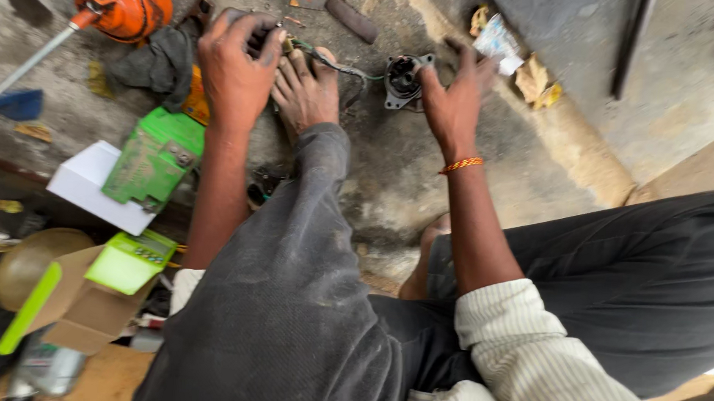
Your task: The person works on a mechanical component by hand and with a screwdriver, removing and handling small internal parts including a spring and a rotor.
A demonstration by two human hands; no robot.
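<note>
We reach both arms forward past our bent knee. Our left hand (236, 68) curls knuckles-up, fingers closed tight around something small beside our bare foot (306, 95). Our right hand (454, 98) spreads open, fingers splayed and pointing away, a thread band on the wrist, the striped sleeve rolled above the forearm.

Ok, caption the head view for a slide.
Seated on a workshop floor, left hand grips a wired part beside a bare foot; right hand touches a small motor housing.
</note>
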